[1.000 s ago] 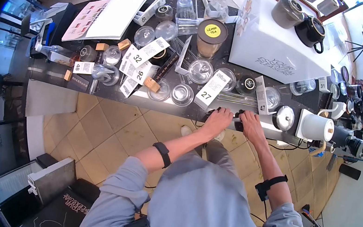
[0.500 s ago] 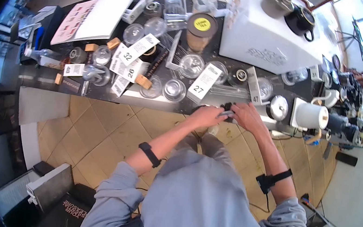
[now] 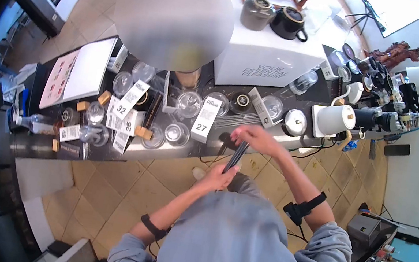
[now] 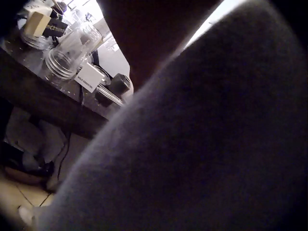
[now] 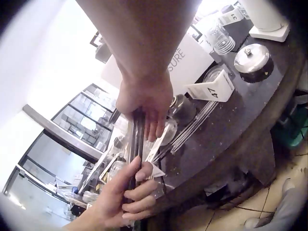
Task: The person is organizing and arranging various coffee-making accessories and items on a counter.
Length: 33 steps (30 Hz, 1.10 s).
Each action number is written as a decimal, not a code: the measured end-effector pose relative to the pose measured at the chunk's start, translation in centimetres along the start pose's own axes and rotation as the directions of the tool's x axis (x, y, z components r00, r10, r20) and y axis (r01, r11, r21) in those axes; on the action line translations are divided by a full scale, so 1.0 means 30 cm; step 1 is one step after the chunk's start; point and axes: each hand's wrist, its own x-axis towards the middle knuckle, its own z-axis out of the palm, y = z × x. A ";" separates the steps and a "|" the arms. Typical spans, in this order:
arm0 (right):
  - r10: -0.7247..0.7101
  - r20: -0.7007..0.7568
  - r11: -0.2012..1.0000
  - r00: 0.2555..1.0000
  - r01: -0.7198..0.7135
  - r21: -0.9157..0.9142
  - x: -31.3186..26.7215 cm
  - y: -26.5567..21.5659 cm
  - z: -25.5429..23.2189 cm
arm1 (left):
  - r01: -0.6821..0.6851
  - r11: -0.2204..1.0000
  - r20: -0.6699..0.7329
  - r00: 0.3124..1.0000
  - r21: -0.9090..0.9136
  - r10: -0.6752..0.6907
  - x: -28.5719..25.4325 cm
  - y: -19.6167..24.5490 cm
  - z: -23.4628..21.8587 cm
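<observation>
In the head view my left hand [image 3: 219, 177] grips the lower part of a bundle of thin dark sticks [image 3: 236, 157], which tilts up toward the table edge. The right wrist view shows the left fingers [image 5: 140, 195] curled round these straw-like sticks [image 5: 138, 139]. My right hand [image 3: 256, 138] is at their upper end, palm over the tips, its fingers [image 5: 153, 124] hanging fairly straight beside them. The right thumb is hidden. Dark cloth [image 4: 192, 134] fills most of the left wrist view, and the left hand does not show there.
Beyond the hands lie thin metal rods [image 3: 238, 119] and number cards 27 [image 3: 203, 122] and 47 [image 3: 264, 108]. Several clear glasses [image 3: 176, 133] stand leftward. A lidded metal pot [image 3: 294, 122] and white canister [image 3: 334, 119] stand rightward. A blurred grey oval covers the upper left.
Both hands have come back from the table edge toward the body, and the dark bundle now shows lengthwise between them. The left hand moved lower. The head view has shifted.
</observation>
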 end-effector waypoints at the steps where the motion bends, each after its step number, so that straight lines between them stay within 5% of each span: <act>1: -0.005 -0.020 1.000 1.000 0.005 -0.006 0.002 0.001 0.026 | 0.040 0.997 0.028 0.999 -0.063 -0.038 -0.004 -0.001 0.014; 4: 0.004 0.032 0.996 0.999 -0.007 0.094 0.004 -0.018 0.104 | 0.096 0.970 0.047 0.995 -0.224 -0.088 -0.041 0.036 0.065; 6: 0.177 0.137 0.982 0.975 -0.184 0.040 -0.017 -0.048 0.142 | 0.136 0.960 0.095 0.989 -0.244 -0.116 -0.039 0.006 0.078; 8: 0.128 0.108 0.992 0.986 -0.129 0.005 -0.030 -0.009 0.186 | 0.176 0.908 0.076 0.984 -0.381 -0.159 -0.041 -0.007 0.093; 12: 0.129 0.171 0.978 0.977 -0.097 -0.185 -0.059 0.040 0.197 | 0.223 0.874 0.098 0.975 -0.432 -0.201 -0.036 -0.048 0.128; 17: 0.230 0.168 0.971 0.959 -0.215 -0.103 -0.120 0.061 0.169 | 0.273 0.878 0.178 0.959 -0.393 -0.219 -0.016 -0.076 0.167; 19: 0.132 0.128 0.984 0.983 -0.115 -0.133 -0.145 0.104 0.136 | 0.289 0.889 0.205 0.952 -0.356 -0.228 0.004 -0.067 0.183; 26: 0.137 -0.144 0.988 0.980 -0.146 -0.055 -0.425 0.035 -0.111 | 0.308 0.933 0.312 0.919 -0.183 -0.242 0.134 0.046 0.376; 29: 0.179 -0.329 0.979 0.927 -0.200 -0.030 -0.609 0.079 -0.233 | 0.227 0.973 0.350 0.916 -0.045 -0.197 0.186 0.102 0.518; 33: 0.206 -0.497 0.962 0.843 -0.081 0.260 -0.877 0.211 -0.329 | 0.148 0.970 0.413 0.884 0.195 -0.218 0.292 0.086 0.748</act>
